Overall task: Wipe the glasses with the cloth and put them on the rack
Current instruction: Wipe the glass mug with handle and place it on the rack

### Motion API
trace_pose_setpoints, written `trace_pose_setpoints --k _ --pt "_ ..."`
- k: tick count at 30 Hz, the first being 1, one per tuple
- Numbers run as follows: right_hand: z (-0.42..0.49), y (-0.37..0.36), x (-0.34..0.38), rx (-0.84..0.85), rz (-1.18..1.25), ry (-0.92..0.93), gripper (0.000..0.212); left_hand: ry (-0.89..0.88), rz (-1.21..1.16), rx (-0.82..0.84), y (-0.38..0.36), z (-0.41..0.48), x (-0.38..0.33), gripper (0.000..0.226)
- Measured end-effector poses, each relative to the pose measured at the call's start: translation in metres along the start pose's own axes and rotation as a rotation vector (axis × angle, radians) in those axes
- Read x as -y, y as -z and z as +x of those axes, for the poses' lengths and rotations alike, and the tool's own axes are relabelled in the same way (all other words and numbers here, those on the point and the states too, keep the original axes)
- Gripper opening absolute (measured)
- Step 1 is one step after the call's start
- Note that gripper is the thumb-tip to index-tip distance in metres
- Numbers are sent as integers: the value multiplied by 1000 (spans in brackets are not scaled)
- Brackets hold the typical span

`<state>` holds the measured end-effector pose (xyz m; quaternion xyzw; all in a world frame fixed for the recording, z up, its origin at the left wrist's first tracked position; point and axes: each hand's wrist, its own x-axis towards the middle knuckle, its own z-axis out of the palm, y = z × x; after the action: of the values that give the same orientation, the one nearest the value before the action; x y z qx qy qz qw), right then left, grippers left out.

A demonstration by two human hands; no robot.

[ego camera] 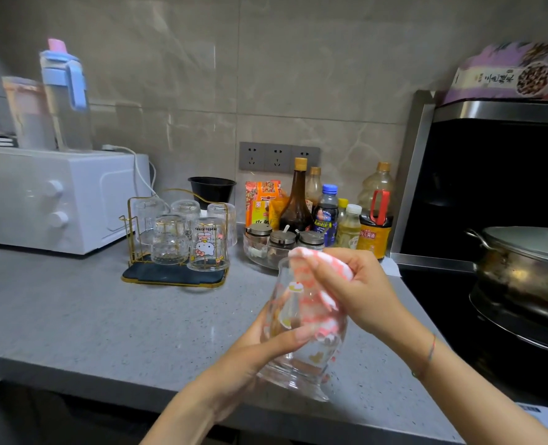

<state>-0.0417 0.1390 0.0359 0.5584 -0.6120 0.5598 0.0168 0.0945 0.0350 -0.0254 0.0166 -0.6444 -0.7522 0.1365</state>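
Pink-and-white cloth (338,268) is pinched in the curled fingers (314,262) of the right hand (362,284), bunched at the mouth of the printed glass (301,369) and pushed down inside it. I note the left hand (253,351) curled round the glass wall, thumb across the front. The glass sits tilted over the counter (105,316) (base contact: cannot tell). The rack (130,220) stands at ten o'clock, with five inverted glasses (207,244).

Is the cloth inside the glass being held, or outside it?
Partly inside: the cloth runs from the right hand into the glass, showing through its clear wall.
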Motion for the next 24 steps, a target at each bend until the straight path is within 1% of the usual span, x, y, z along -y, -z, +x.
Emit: trace_pose_setpoints --k 2,5,7,8,9,10,13,15,17,19,22,24 --pt "1 -2 2 -34 31 -21 55 -24 110 -11 0 -1 -9 83" --pt "3 -6 10 -96 -56 3 49 -95 344 -94 -8 -3 -19 96" --pt "4 -11 15 -133 -132 24 47 -145 549 -216 -14 -3 -18 111" --pt "5 -13 17 -137 -148 27 46 -154 648 -299 -16 -2 -16 116" --pt "5 -14 19 -131 -161 29 46 -176 702 -363 -16 -2 -14 114" --pt "5 -15 20 -119 -173 37 46 -201 716 -391 -15 -3 -12 109" --pt "5 -14 24 -43 -244 68 46 -246 637 -370 -9 -2 -5 99" --pt "5 -13 26 11 -328 112 46 -268 522 -324 -8 -3 -4 94" --pt "7 -10 28 52 -339 152 48 -277 392 -258 -7 -4 -7 86" --pt "8 -6 28 123 -233 137 49 -208 217 -171 -3 -7 -12 85" --pt "7 2 24 208 -42 30 42 -35 -52 -2 1 -17 -16 85" --pt "4 5 21 212 60 -51 35 74 -117 89 2 -20 -13 85"
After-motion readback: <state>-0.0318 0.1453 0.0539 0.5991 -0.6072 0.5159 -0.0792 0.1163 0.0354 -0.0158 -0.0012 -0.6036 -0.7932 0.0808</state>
